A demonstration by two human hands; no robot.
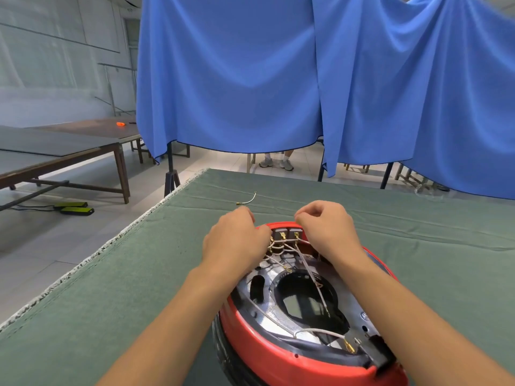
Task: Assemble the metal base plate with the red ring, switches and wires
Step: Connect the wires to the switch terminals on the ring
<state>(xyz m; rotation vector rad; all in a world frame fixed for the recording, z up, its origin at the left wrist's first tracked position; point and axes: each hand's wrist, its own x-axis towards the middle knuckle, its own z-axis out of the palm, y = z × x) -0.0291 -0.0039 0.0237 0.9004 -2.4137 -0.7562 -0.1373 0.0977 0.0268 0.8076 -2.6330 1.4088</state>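
A red ring (pixel 267 349) encloses a shiny metal base plate (pixel 276 310) with a dark central opening, lying on the green cloth. Two grey switches (pixel 288 232) sit at the ring's far rim, with white wires (pixel 303 260) and brass terminals running from them across the plate. My left hand (pixel 237 240) has its fingers curled over the far left rim, at the wires beside the switches. My right hand (pixel 326 229) grips the far rim just right of the switches. What the fingertips pinch is hidden.
A loose short wire (pixel 248 199) with a brass end lies on the green table cloth (pixel 111 288) beyond my hands. Blue curtains (pixel 250 79) hang behind the table, a person's shoes (pixel 276 162) showing below. Wooden tables (pixel 69 146) stand at the left.
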